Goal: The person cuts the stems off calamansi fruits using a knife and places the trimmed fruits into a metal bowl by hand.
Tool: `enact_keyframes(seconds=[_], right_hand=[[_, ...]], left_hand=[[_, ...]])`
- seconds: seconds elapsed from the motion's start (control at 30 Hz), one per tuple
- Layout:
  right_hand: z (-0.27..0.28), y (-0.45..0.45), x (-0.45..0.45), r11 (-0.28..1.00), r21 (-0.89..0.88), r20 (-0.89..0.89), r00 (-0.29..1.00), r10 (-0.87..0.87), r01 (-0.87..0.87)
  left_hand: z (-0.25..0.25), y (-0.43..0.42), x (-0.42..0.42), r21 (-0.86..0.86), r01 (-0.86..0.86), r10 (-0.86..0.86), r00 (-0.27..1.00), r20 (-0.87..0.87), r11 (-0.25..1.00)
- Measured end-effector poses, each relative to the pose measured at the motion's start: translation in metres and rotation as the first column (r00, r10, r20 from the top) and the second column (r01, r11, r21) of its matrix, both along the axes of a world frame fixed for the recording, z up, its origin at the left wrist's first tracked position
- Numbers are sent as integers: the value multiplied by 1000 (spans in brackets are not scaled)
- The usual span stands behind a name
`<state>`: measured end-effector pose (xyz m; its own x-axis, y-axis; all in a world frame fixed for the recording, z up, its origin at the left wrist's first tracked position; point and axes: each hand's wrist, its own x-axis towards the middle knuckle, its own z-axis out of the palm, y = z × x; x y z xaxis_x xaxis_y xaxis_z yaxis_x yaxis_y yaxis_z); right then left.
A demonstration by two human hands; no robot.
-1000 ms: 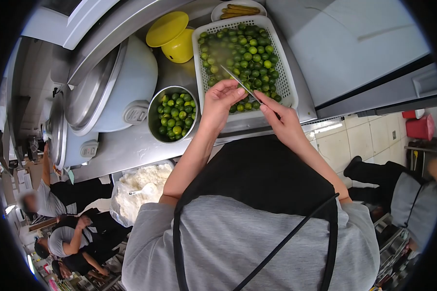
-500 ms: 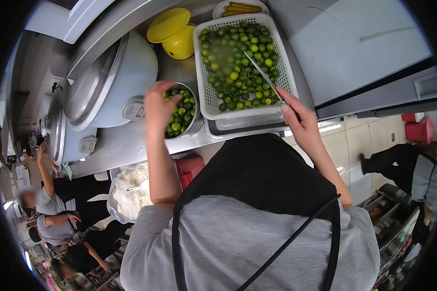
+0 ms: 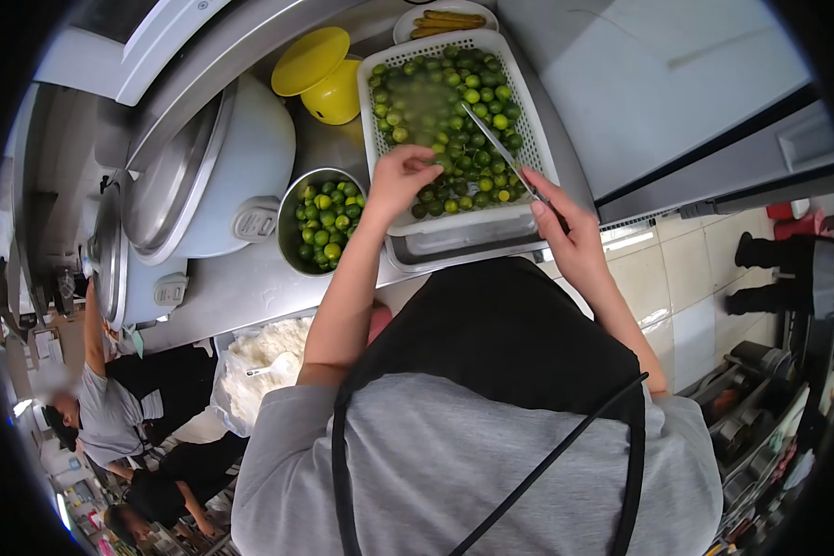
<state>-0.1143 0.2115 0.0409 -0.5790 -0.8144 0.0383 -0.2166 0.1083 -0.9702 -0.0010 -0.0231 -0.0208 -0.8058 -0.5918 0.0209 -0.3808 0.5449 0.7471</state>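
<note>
A white perforated basket [image 3: 549, 156] full of small green limes [image 3: 477, 157] stands on the steel counter, over a metal tray [image 3: 463, 243]. My right hand [image 3: 570, 227] grips a knife [image 3: 494, 139] at the basket's right side, its blade slanting up and left over the limes. At the basket's left edge is my left hand [image 3: 405, 181], fingers bent and pinched together near the limes; whether something small is between the fingertips is hidden. Left of it stands a round steel pot [image 3: 284, 243] holding more limes.
Large rice cookers [image 3: 259, 157] stand at the left. A yellow container [image 3: 334, 93] and a plate of brown sticks [image 3: 449, 22] are behind. Below the counter is a bag of white rice [image 3: 250, 371]. Co-workers [image 3: 111, 412] are at the lower left, another at the right.
My left hand went from the basket to the steel pot, then back to the basket's left edge. The knife in my right hand moved up and right, away from my left fingers.
</note>
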Motion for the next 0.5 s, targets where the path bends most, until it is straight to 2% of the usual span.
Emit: enact_keyframes(seconds=[0.03,0.07,0.1,0.13,0.2,0.23,0.3,0.43,0.5], right_hand=[[-3,0,-1,1000,-10,-2,1000,-3,3],[-5,0,-1,1000,-21,-3,1000,-6,6],[-7,0,-1,1000,-19,3,1000,0,0],[-9,-1,-1,1000,-18,5,1000,6,-6],[-12,-4,1,999,-39,27,999,24,-23],[-12,-6,2,998,-49,35,999,33,-31],[-13,-9,4,997,-54,56,997,54,-51],[-12,-14,9,995,-8,80,992,99,-99],[-17,-16,11,993,-16,92,989,119,-118]], left_hand=[[7,4,6,342,-8,68,984,-163,940],[10,6,11,638,42,188,939,-289,769],[11,7,14,710,100,210,918,-336,697],[13,7,16,710,98,213,918,-336,698],[17,8,18,861,255,330,846,-419,440],[20,10,18,861,254,334,844,-420,442],[23,13,16,903,276,427,810,-403,329],[15,12,18,886,249,430,802,-415,391],[11,17,15,809,209,443,748,-494,550]])
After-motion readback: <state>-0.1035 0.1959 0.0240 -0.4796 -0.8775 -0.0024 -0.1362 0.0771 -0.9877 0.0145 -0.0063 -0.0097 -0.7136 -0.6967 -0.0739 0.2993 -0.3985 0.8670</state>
